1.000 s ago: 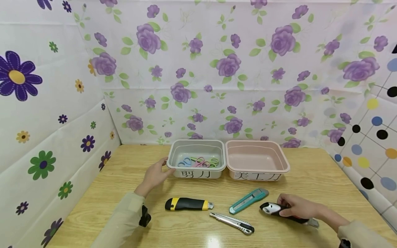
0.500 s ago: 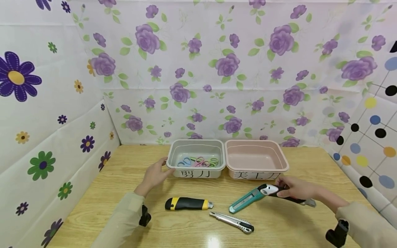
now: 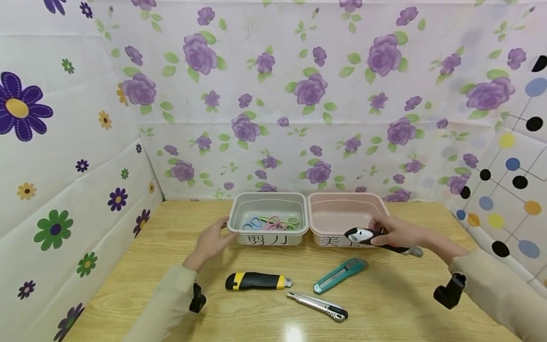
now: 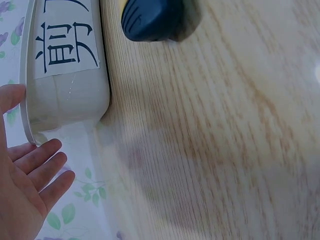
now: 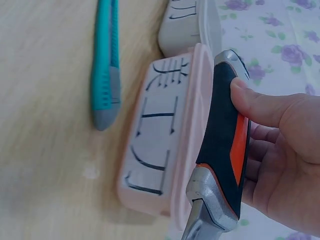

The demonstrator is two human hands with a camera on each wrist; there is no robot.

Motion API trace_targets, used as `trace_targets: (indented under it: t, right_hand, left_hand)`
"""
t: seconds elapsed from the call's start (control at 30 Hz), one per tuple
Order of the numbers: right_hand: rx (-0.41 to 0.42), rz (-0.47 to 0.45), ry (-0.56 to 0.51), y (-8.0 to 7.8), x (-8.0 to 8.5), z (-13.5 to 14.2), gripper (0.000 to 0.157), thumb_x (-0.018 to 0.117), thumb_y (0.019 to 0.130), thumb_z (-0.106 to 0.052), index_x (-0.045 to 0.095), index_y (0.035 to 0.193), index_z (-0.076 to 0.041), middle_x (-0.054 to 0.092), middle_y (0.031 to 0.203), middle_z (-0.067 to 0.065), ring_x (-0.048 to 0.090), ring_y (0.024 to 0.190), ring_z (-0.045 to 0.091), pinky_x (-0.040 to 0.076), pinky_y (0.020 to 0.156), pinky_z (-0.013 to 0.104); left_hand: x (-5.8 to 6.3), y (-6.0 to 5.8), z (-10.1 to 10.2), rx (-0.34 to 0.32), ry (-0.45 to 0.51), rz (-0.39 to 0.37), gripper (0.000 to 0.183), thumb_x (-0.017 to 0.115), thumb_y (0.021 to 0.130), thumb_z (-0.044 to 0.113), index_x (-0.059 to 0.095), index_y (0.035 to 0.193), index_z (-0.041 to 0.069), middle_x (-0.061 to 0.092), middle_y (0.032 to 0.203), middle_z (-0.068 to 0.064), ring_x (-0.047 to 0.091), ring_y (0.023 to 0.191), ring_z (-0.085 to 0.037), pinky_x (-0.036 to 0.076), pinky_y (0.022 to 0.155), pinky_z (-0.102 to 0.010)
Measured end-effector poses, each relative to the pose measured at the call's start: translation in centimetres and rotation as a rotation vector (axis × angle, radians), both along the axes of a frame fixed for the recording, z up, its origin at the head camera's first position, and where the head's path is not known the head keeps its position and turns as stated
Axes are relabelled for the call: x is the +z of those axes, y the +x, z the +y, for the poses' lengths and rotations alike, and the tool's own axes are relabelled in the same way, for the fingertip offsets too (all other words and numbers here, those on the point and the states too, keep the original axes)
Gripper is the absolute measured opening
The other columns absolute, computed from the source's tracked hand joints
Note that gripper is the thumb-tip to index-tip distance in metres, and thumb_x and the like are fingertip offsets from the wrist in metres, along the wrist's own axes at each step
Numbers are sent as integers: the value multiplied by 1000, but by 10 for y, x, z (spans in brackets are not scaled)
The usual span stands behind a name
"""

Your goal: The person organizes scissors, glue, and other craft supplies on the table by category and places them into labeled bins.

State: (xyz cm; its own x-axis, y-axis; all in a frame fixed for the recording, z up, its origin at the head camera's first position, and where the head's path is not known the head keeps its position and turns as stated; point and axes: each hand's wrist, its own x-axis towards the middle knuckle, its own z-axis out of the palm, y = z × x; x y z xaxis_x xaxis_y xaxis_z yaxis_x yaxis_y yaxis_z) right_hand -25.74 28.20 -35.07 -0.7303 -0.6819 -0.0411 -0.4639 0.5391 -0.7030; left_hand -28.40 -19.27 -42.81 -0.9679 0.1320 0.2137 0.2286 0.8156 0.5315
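My right hand (image 3: 401,233) grips a black and silver utility knife (image 3: 361,235) in front of the pink bin (image 3: 315,225). In the right wrist view, orange trim shows on the knife's black handle (image 5: 218,122), and the thumb presses along it. My left hand (image 3: 210,243) touches the left front corner of the grey bin (image 3: 232,219), its fingers spread loosely at the rim in the left wrist view. On the table lie a yellow and black utility knife (image 3: 258,280), a teal one (image 3: 340,275) and a silver one (image 3: 317,305).
Several small scissors (image 3: 273,223) with coloured handles lie inside the grey bin. Both bins stand side by side at the back of the wooden table (image 3: 239,316) and carry written labels. Flowered cloth (image 3: 273,85) hangs behind and at the sides.
My right hand has lifted the black and silver utility knife off the table and carried it up to the pink bin's front. My left hand stays at the grey bin.
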Motion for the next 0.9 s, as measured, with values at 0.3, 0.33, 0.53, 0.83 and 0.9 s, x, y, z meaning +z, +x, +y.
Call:
trace_targets:
  t: [0.3,0.33,0.53,0.83,0.9]
  right_hand:
    - [-70,72,80,-19,20,-10,27,59,88,-11,36,97,1,39,81,6,37,68,14,31,57,27]
    - [-72,80,80,-21,21,-12,27,59,87,-10,36,97,1,38,81,6,37,66,14,31,57,28]
    - [-70,92,87,-31,26,-18,24,61,86,-8,39,92,1,37,74,4,34,62,15,29,54,27]
    - [-106,110,122,-46,20,-25,21,62,85,-9,45,90,2,40,71,3,35,59,13,30,54,27]
    - [-111,122,129,-51,18,-26,21,63,85,-10,46,90,1,42,71,3,37,60,13,31,54,27]
  left_hand:
    - [3,-2,-1,-24,10,20,64,62,84,38,44,131,-2,58,116,-21,54,108,-38,43,88,-53]
    - [3,-1,-1,-23,9,20,63,61,84,38,44,131,-2,58,116,-21,54,108,-38,43,88,-53]
    - [1,1,-2,-16,10,22,62,62,84,36,45,130,-2,59,115,-21,54,107,-38,43,88,-53]
    - [-1,1,-1,-2,10,5,63,62,84,38,45,131,0,58,117,-20,54,108,-37,43,88,-53]
    - [-2,0,-2,-1,6,5,63,62,84,38,45,131,0,58,117,-20,54,108,-36,43,88,-53]
